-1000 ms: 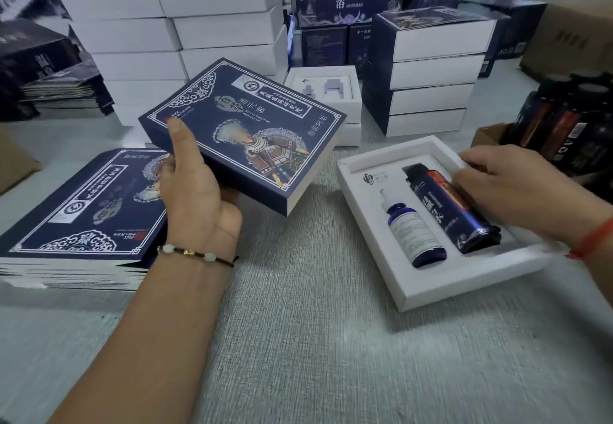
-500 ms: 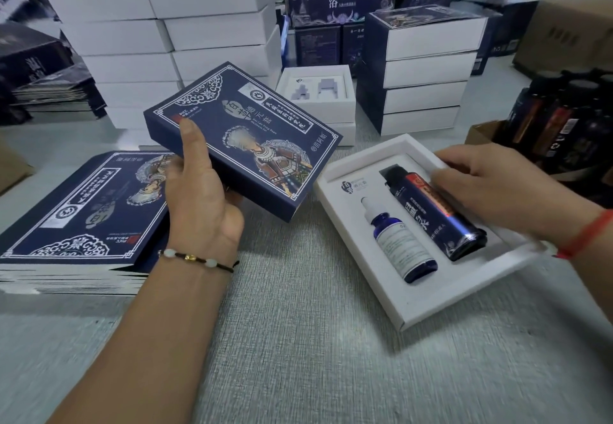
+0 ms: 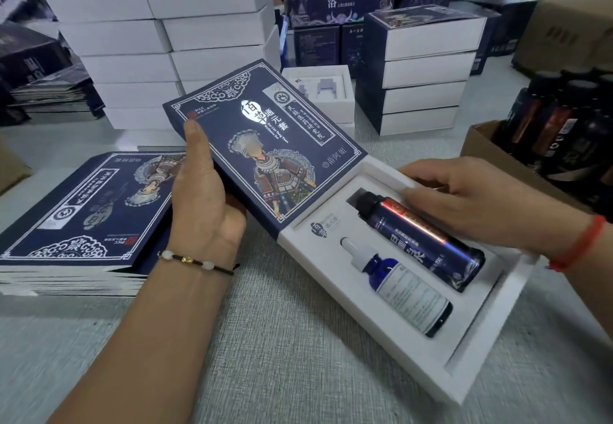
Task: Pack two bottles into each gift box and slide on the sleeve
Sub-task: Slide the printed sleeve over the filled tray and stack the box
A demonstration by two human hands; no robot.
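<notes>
A white gift box (image 3: 471, 360) lies on the grey table, tilted toward the lower right. In its insert lie a small blue dropper bottle (image 3: 403, 287) and a taller dark blue bottle (image 3: 424, 241). My right hand (image 3: 481, 201) grips the box's far right edge, thumb on the tall bottle. My left hand (image 3: 205, 191) holds a navy printed sleeve (image 3: 265, 144), thumb on top. The sleeve's open end meets the box's upper left end and overlaps it slightly.
A stack of flat navy sleeves (image 3: 83, 217) lies at the left. White boxes (image 3: 132, 45) are piled behind. An empty open box (image 3: 318, 91) and sleeved boxes (image 3: 421, 71) stand at the back. A cardboard carton of dark bottles (image 3: 564, 131) sits at the right.
My left hand has brought the sleeve down and right until its open end meets the box. My right hand has turned and slid the box toward the sleeve.
</notes>
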